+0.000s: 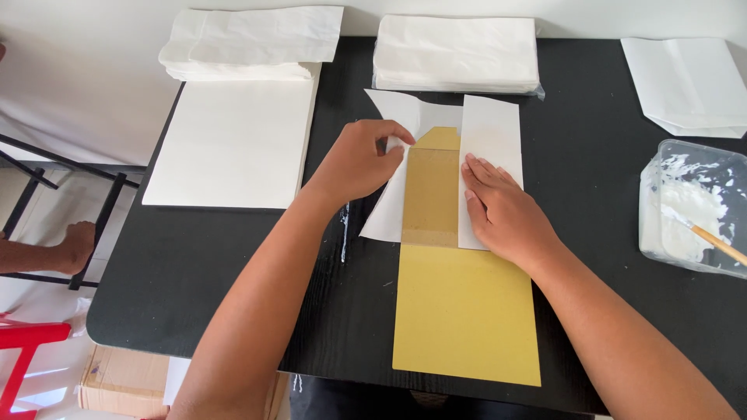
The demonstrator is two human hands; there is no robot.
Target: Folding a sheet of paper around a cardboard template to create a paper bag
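Both forearms reach in from the lower edge over a black tabletop (233, 257). The left hand (359, 162) curls its fingers and thumb around the edge of the left flap of a white paper sheet (387, 210), pinching it. The right hand (502, 210) lies flat and spread, palm down, pressing the folded right flap onto a yellow card template (465, 311). The template's upper part is hidden under the paper. A glue tub (689, 206) is cut off at right.

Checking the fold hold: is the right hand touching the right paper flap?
Touching. The head view shows the right hand lying flat on the folded white paper flap, palm and fingers pressed down.
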